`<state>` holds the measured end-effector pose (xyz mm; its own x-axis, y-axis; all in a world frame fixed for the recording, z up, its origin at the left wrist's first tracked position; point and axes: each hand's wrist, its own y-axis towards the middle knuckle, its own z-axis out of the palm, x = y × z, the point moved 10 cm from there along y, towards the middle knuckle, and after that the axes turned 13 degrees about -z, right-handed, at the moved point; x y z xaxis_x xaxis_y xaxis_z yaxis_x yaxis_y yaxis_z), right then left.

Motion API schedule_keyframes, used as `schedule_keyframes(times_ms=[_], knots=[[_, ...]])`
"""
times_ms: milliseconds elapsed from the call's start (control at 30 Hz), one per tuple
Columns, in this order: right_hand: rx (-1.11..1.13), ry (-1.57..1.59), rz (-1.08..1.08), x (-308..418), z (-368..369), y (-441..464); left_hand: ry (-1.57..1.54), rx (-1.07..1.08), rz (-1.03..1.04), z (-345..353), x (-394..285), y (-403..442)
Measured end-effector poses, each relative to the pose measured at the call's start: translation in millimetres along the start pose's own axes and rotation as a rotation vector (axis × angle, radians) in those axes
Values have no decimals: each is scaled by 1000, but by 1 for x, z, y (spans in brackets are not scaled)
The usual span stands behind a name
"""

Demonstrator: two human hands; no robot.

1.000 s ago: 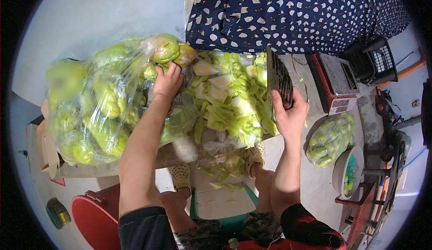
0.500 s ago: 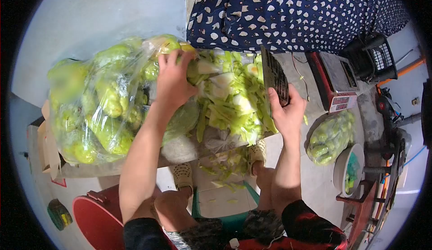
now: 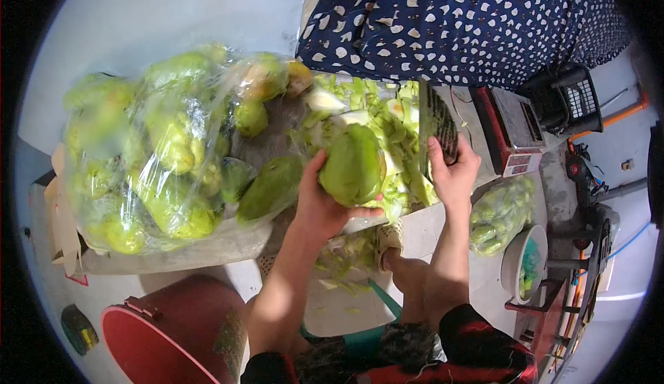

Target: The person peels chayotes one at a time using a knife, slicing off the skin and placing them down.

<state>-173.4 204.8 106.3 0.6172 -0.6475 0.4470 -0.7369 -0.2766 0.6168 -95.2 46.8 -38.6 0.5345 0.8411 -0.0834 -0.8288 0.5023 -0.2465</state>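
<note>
My left hand (image 3: 330, 201) is wrapped from below around a large, smooth green fruit (image 3: 351, 165), holding it above a pile of peelings. In my right hand (image 3: 453, 170) is a broad, dark-bladed cleaver (image 3: 436, 125), its blade upright to the right of the fruit and apart from it. Pale green and white peelings (image 3: 335, 100) cover the tabletop behind the held fruit. To the left, a clear plastic bag (image 3: 149, 156) bulges with several similar green fruits. A longer green fruit (image 3: 271, 187) lies at the bag's mouth, near my left forearm.
A red-sided scale (image 3: 512, 132) and a black basket (image 3: 570, 100) stand at the right. Below them are a filled plastic bag (image 3: 501, 214) and a white bucket (image 3: 512, 263). A red bin (image 3: 173, 329) stands at lower left. Patterned blue cloth (image 3: 443, 24) hangs behind.
My left hand has moved right and toward me from the bag's mouth, and now holds a green fruit. My right hand has shifted slightly right, still holding the cleaver.
</note>
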Motion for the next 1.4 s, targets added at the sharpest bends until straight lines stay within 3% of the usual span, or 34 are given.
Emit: schedule_keyframes(times_ms=[167,233,267,333,367,433,567,633,700,767,867,900,933,1000,1033,1133,1400], knots=[[-19,16,-46,5,2,-3,130,40,19,-19,0,-1],[28,-4,-44,13,8,-5,33,309,19,3,4,-8],[45,14,-68,19,12,-7,37,310,17,5,5,-9],[54,26,-103,29,15,-7,-79,575,-15,34,7,-19],[60,31,-127,35,17,-8,-78,581,-16,38,7,-18],[93,7,-128,47,19,-13,-58,49,29,-5,6,-8],[164,-24,-43,51,18,-27,47,53,51,-21,13,6],[186,-16,28,49,12,-43,32,295,-18,1,19,1],[205,-8,79,48,9,-55,34,311,-29,-2,14,0],[226,-65,-138,68,12,-61,30,328,-26,-1,11,1],[270,-24,-217,87,18,-68,82,143,43,-10,-1,1],[175,-8,-411,105,16,-68,43,37,84,-11,-8,-4],[173,-10,-406,107,15,-70,3,-69,126,-17,-15,-6],[319,-29,-498,125,23,-78,-17,-53,156,-27,-20,5],[281,-29,-564,135,23,-79,-37,-33,193,-29,-24,9],[288,-50,-541,129,29,-90,-5,14,149,-21,-23,0],[319,-76,-565,126,32,-91,87,-64,270,-22,-37,-5]])
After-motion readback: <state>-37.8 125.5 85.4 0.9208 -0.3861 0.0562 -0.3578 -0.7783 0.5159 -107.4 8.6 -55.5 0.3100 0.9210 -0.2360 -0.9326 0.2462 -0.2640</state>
